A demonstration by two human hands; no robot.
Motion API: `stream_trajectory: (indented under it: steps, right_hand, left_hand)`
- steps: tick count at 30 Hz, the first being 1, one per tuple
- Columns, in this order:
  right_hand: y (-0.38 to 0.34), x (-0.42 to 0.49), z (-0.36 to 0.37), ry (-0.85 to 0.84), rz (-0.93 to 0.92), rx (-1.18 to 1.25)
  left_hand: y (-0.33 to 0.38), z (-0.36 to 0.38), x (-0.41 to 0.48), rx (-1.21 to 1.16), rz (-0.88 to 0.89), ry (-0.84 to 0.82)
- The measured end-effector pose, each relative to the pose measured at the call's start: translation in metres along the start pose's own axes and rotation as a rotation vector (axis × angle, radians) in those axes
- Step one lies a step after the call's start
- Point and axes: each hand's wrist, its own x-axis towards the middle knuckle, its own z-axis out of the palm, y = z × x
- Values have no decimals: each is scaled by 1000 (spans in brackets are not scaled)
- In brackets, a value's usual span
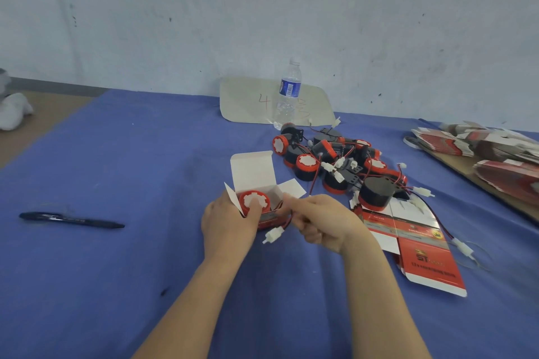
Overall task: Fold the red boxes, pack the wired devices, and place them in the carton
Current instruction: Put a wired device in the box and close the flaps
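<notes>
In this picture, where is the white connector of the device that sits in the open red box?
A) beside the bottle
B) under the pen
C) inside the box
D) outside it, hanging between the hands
D: the white connector hangs on its wire outside the open red box that the left hand holds, while the right hand pinches the wire.

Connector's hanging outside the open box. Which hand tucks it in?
Right. The right hand pinches the wire just above the white connector, while the left hand grips the open box, thumb pressing on the device.
</notes>
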Motion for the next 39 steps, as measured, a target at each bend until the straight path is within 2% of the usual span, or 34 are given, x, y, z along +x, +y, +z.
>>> stream_trajectory:
  steps: [3,7,10,15,17,20,22,28,36,39]
  right_hand:
    - [-2,-3,3,52,-61,-223]
    - [-17,-5,-4,352,-203,-626]
    - [-29,-2,11,457,-288,-812]
    - [-31,11,40,482,-451,-837]
    - [-24,17,39,513,-467,-750]
    - [-13,20,32,611,-445,-609]
    - [-7,21,29,633,-429,-602]
    - [-2,23,26,707,-456,-786]
    - [-4,18,20,639,-492,-556]
    - [-2,18,10,645,-401,-512]
  left_hand:
    - [-1,0,1,10,-2,-4]
    - [-1,0,1,13,-7,-18]
    - [0,1,1,21,-13,-30]
    - [0,1,0,-7,-14,-25]
    - [0,1,-1,-6,5,-19]
    - [0,1,-1,-20,25,1]
    - [0,1,-1,-11,17,-2]
    - [1,1,-1,-2,19,9]
    - [0,2,0,14,11,-1]
    - [-1,2,0,20,19,-7]
